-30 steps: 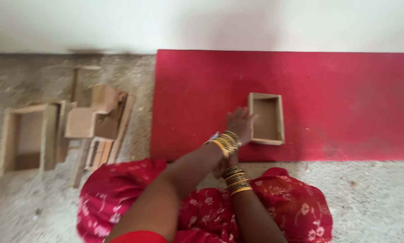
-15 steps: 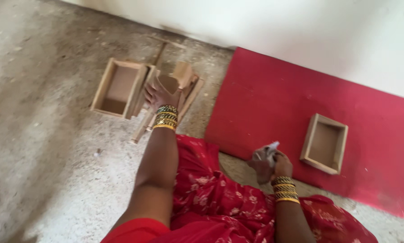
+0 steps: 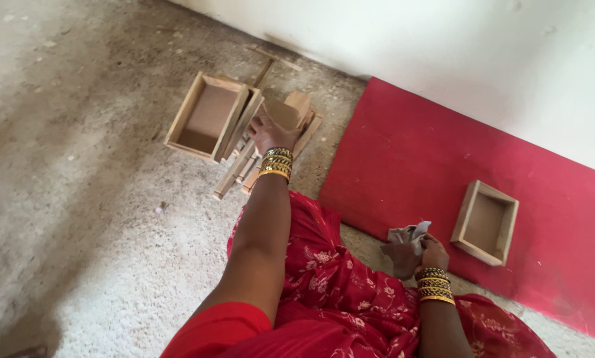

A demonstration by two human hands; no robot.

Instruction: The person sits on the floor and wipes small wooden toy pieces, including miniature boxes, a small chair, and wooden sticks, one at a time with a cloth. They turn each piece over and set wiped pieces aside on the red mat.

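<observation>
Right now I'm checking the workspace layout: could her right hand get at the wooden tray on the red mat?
Probably yes. The right hand, holding a crumpled cloth, sits beside the wooden tray on the red mat, with nothing between them.

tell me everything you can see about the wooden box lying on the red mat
The wooden box is a shallow, open-topped rectangular tray of pale, unfinished-looking wood, with four thin side walls and a flat brownish base. It is empty and lies flat, open side up, on the red mat, turned at a slight angle to the mat's edges, near the white wall. Nothing touches it but the mat; the right hand, holding a crumpled cloth, is just beside it but apart.
</observation>
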